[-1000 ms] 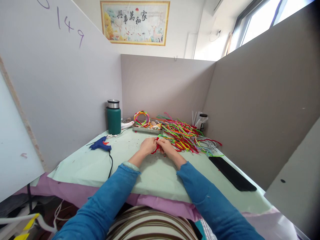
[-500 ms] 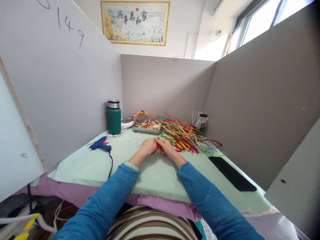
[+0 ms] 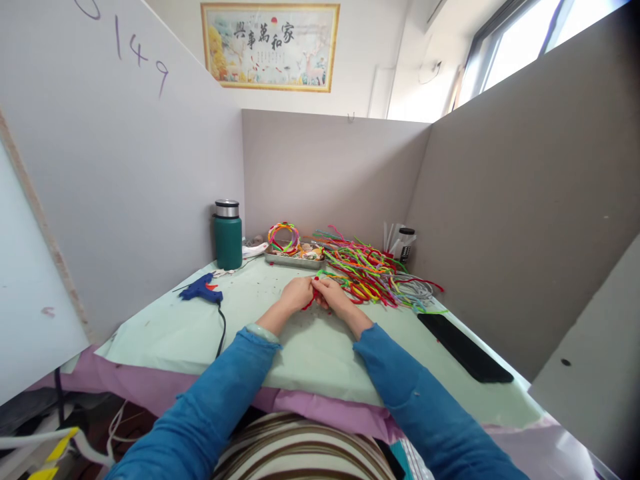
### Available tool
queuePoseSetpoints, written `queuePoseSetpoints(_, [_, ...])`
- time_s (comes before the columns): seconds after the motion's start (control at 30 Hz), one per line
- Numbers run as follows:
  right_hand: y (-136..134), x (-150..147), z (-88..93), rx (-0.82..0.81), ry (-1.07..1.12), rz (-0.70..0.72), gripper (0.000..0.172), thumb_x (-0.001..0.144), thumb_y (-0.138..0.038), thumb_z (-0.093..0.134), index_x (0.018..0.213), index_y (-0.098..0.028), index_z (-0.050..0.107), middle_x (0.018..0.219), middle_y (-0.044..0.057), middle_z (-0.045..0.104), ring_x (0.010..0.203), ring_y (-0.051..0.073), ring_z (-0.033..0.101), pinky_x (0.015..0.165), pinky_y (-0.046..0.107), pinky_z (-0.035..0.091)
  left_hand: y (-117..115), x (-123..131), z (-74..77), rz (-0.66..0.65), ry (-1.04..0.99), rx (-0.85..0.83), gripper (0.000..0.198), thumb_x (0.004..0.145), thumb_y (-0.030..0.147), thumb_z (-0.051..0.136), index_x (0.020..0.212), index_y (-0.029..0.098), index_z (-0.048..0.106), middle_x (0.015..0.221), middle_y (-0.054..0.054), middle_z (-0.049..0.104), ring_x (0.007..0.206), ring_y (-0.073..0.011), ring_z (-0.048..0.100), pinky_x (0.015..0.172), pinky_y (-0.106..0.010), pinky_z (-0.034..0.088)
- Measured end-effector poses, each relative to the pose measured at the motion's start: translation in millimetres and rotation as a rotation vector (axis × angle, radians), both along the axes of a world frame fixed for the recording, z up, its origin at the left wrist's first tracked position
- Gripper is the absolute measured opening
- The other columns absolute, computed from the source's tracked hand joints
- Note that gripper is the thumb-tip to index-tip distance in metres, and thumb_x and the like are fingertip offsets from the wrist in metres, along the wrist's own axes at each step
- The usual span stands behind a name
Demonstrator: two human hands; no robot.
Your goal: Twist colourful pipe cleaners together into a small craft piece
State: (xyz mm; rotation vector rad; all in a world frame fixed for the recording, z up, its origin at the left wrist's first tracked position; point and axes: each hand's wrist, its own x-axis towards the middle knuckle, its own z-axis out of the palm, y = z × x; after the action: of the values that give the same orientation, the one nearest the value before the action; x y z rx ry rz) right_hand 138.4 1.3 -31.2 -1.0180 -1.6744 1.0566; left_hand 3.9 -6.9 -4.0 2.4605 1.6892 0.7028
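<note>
My left hand [image 3: 297,293] and my right hand [image 3: 333,295] meet over the middle of the table, fingers pinched together. Between them they hold a red fuzzy cord [image 3: 309,304], probably a pipe cleaner; part of it shows below the left fingers and a bit of red sits at the fingertips. Most of it is hidden by the fingers. Just behind my right hand spreads a heap of coloured pipe cleaners [image 3: 370,267] in red, green, yellow and grey. Past my left hand, a metal tray [image 3: 295,261] holds small pieces and a multicoloured braided ring [image 3: 283,238].
A blue glue gun [image 3: 201,288] with a black cord lies at the left, near a green bottle [image 3: 229,240]. At the right lies a flat black object [image 3: 465,347]. A black-lidded container [image 3: 406,245] stands at the back right. Grey partitions [image 3: 330,167] enclose the table.
My fingertips have shifted very slightly around the red cord, and a little more red shows at their top. Everything else stays in place.
</note>
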Motion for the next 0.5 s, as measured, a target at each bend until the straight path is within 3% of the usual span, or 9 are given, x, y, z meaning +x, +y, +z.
queuePoseSetpoints(0.5, [-4.0,-1.3,2.7,-0.004,-0.066,-0.032,0.038,0.082,-0.051,0.045,0.062,-0.019,0.047,0.046,-0.004,0.049,0.032,0.006,0.036,0.032,0.019,0.026,0.6,-0.4,-2.1,0.014,0.028,0.012,0.034,0.086,0.023,0.033,0.091,0.015,0.065,0.093,-0.011,0.069,0.087,-0.0178,0.063,0.079,-0.025,0.044])
